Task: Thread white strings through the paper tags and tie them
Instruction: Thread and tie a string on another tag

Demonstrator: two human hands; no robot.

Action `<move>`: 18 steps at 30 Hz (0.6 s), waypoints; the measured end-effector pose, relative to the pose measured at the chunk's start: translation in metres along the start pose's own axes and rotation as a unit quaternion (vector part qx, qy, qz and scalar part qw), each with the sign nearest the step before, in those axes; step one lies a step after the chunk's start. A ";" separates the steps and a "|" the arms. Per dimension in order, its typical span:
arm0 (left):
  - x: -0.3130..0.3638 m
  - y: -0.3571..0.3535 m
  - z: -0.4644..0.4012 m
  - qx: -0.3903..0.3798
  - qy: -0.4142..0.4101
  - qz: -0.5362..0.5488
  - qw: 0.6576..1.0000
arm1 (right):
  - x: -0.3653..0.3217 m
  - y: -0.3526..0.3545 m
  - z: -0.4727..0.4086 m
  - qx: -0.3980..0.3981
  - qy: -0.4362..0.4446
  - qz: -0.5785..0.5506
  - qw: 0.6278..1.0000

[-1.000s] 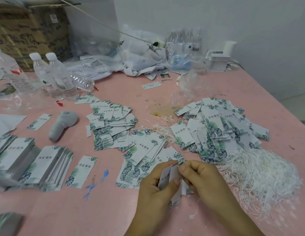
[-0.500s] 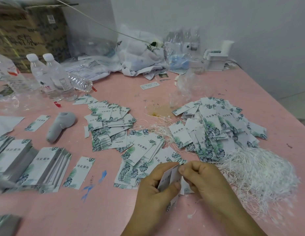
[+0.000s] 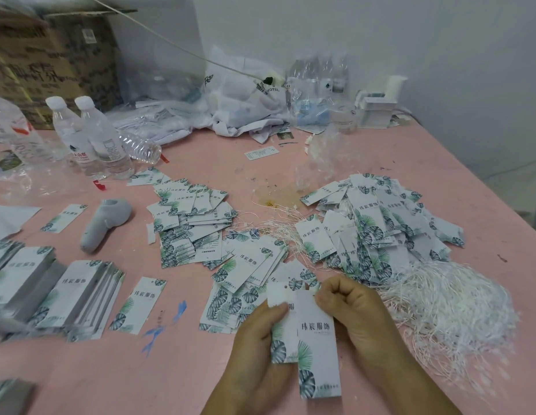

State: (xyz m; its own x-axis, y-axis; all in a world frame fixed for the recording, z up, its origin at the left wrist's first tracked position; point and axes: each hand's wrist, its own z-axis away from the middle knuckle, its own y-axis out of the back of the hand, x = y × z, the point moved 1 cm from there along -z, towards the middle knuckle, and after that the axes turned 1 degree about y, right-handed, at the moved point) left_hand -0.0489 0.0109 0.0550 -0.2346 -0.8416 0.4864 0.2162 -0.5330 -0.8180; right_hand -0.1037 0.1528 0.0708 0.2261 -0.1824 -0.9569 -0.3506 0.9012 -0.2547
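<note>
The characters 伟宸服饰 are printed in black on the front paper tag (image 3: pixel 317 339), above green and blue leaf artwork. The same characters can be read on the stacked tags (image 3: pixel 78 295) at the left and on several tags in the right-hand pile (image 3: pixel 377 229). "HOTEL" is legible on a white plastic bag (image 3: pixel 245 97) at the back of the table; the print on the cardboard box (image 3: pixel 51 61) and on the water bottles (image 3: pixel 93 139) is too blurred to be read.

The pink table (image 3: pixel 201 369) is bordered on the right by an edge running diagonally from the back wall toward the near right. Bare surface is seen in front of the stacks, left of the hands.

Two tags are held upright at the near centre. The rear tag (image 3: pixel 280 298), with a punched hole near its top, is pinched by the left hand (image 3: pixel 260 345), thumb on its face. The upper corner of the front tag is gripped by the right hand (image 3: pixel 353 310), whose fingers are curled into a fist. Whether a string is held there cannot be told. The loose heap of white strings (image 3: pixel 452 307) lies just beside the right hand, to its right.
</note>
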 end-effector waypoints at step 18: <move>-0.001 0.007 -0.005 0.036 -0.104 -0.203 0.973 | 0.011 0.001 -0.003 -0.088 -0.093 -0.027 0.991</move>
State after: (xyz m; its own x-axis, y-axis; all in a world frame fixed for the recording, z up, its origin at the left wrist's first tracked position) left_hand -0.0517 0.0085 0.0479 -0.1203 -0.5551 0.8230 0.2134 -0.8241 -0.5247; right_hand -0.1042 0.1505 0.0595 0.4069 -0.1373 -0.9031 -0.4837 0.8063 -0.3406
